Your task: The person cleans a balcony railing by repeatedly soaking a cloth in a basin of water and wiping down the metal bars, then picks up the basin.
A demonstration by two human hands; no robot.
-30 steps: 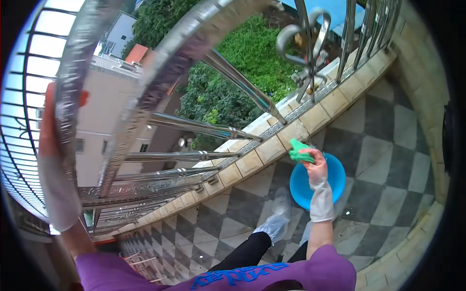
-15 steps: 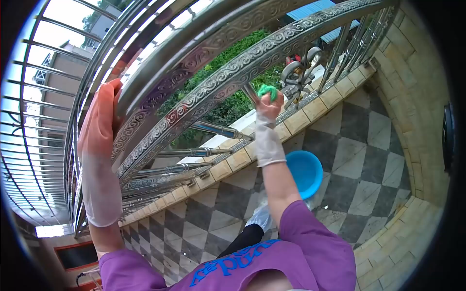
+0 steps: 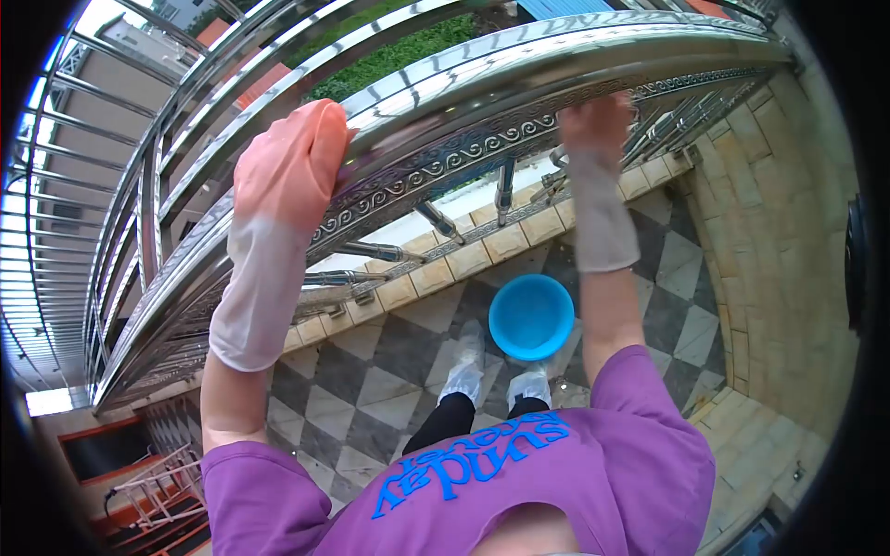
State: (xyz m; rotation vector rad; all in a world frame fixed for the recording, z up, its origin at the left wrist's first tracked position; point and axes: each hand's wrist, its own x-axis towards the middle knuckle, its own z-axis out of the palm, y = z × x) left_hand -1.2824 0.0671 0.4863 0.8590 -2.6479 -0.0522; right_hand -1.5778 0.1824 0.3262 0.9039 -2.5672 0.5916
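My left hand, in a long glove with an orange-pink hand and pale cuff, is closed over the shiny metal handrail. Further right, my right hand wears a matching glove and is blurred by motion. It is at the scroll-patterned band under the handrail, with its fingers curled and partly hidden. The green cloth seen in that hand half a second ago does not show now; the hand and railing would cover it.
A blue basin stands on the checkered tile floor, close to my plastic-covered feet. Below the railing runs a low stone curb. A tiled wall rises at the right, and a pink metal rack is at lower left.
My view has shifted over the railing. My left hand now sits on top of the handrail. My right hand has gone from a lower post up to the patterned band, and the cloth has dropped from sight.
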